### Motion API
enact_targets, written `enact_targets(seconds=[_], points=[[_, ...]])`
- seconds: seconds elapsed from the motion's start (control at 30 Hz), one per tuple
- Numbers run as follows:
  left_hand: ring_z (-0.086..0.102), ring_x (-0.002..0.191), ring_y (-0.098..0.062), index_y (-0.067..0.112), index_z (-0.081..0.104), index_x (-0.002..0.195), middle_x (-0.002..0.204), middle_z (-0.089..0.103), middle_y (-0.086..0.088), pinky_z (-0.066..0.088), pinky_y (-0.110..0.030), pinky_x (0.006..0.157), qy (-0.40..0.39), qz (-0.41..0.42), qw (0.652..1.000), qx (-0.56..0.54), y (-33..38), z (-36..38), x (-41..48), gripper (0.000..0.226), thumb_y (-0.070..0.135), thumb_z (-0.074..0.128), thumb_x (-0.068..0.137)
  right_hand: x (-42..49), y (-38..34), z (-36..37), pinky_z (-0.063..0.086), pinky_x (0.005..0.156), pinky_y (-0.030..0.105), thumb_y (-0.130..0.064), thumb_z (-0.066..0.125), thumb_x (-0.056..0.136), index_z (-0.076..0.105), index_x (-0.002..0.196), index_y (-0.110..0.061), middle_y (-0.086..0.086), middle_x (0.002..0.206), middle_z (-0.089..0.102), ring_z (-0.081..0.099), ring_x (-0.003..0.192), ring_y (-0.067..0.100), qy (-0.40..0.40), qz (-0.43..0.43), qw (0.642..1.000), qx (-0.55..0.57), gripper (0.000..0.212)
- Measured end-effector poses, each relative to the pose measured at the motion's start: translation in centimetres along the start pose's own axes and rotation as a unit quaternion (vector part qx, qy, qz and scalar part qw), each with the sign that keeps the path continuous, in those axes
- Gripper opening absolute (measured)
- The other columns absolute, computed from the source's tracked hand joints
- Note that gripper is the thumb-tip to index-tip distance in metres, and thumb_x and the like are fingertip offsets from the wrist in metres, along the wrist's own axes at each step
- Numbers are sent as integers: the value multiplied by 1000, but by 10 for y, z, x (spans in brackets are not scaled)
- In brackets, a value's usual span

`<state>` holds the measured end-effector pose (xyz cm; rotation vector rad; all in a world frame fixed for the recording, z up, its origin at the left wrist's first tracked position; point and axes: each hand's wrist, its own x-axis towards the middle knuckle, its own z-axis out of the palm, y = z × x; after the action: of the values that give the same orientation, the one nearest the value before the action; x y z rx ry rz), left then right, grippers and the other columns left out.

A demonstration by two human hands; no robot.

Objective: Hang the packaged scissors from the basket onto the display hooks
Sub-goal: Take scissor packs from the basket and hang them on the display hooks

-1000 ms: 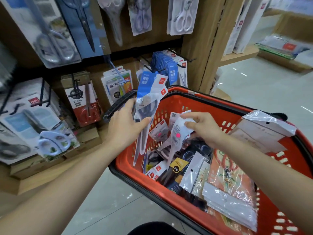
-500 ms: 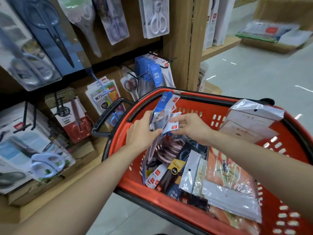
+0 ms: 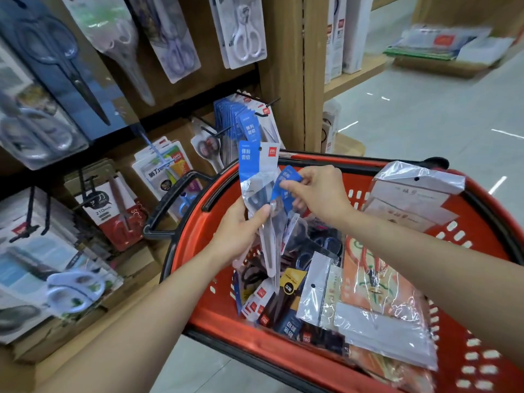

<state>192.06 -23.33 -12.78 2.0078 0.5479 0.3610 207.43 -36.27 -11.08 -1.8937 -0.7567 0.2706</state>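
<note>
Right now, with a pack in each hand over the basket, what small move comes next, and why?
Probably raise the upright pack in the left hand to the matching blue packs hanging just behind it and thread its hang hole onto their hook. It stands header-up with the hole exposed; the right hand only pinches a second pack above the basket.

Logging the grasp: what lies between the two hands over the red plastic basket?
In the head view, two blue-carded clear scissors packs: the left hand grips the taller pack, the right hand pinches the shorter pack's card.
</note>
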Motion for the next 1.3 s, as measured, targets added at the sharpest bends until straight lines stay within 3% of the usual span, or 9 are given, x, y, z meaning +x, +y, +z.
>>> enact_targets(seconds=[0.23, 0.47, 0.67, 0.83, 0.93, 1.0, 1.13, 1.2, 1.3], points=[[66, 121, -6, 30, 60, 139, 130, 71, 9, 51, -32, 105, -6, -4, 992, -124, 31, 10, -14, 56, 66, 47, 99, -2, -24, -5, 56, 53, 26, -31, 79, 91, 75, 87, -8, 6, 64, 71, 71, 53, 16, 17, 11, 999, 33, 24], [73, 96, -10, 27, 73, 102, 98, 78, 6, 58, -36, 85, 104, 57, 989, -88, 36, 4, -15, 23, 6, 70, 93, -8, -35, -11, 57, 52, 26, -27, 81, 89, 75, 88, -5, 8, 65, 72, 73, 56, 19, 0, 0, 997, 72, 23], [75, 100, -15, 21, 75, 108, 105, 79, 4, 60, -47, 93, 123, 13, 986, -111, 36, -19, -6, 27, 3, 78, 87, -1, -16, -19, 59, 68, 23, -10, 79, 89, 62, 133, -6, 7, 85, 77, 76, 78, 22, -50, -11, 989, 137, 47], [76, 102, -17, 16, 75, 114, 107, 79, 3, 57, -51, 99, 86, -38, 993, -75, 28, -39, -3, 32, 9, 84, 84, 5, 26, -22, 52, 74, 16, -8, 84, 84, 51, 147, -8, 2, 105, 66, 66, 83, 10, -92, 52, 994, 28, 71], [75, 105, -20, 16, 74, 117, 111, 79, 1, 57, -52, 100, 73, -35, 992, -93, 25, -43, -7, 34, 6, 82, 85, 1, 37, -21, 57, 94, 36, -21, 90, 77, 54, 144, -11, 6, 118, 65, 68, 102, 20, -91, 92, 992, 4, 77], [75, 105, -20, 14, 72, 119, 112, 79, 0, 58, -49, 98, 65, -37, 991, -113, 25, -43, -10, 36, 3, 80, 86, -7, 26, -21, 57, 100, 49, -32, 90, 70, 52, 144, -16, 8, 125, 67, 70, 111, 26, -150, 148, 966, 149, 85], [75, 106, -24, 2, 67, 128, 116, 77, -10, 61, -36, 87, 48, -37, 982, -179, 26, -37, -15, 40, -7, 72, 89, -33, 0, 3, 56, 100, 44, -24, 79, 87, 64, 128, -16, 5, 123, 74, 71, 115, 25, -298, 175, 879, 329, 45], [74, 107, -28, 1, 66, 129, 118, 76, -13, 62, -40, 88, 52, -36, 979, -195, 26, -31, -16, 41, -8, 71, 89, -41, -6, 16, 59, 91, 40, -12, 71, 95, 69, 111, -14, 7, 112, 77, 74, 106, 24, -275, 174, 874, 360, 16], [74, 107, -26, 3, 68, 126, 116, 77, -11, 60, -46, 95, 110, -36, 977, -180, 28, -30, -16, 40, -6, 75, 87, -33, 2, 15, 62, 91, 41, -13, 71, 95, 69, 117, -6, 13, 113, 76, 74, 105, 29, -225, 157, 908, 316, 23]])
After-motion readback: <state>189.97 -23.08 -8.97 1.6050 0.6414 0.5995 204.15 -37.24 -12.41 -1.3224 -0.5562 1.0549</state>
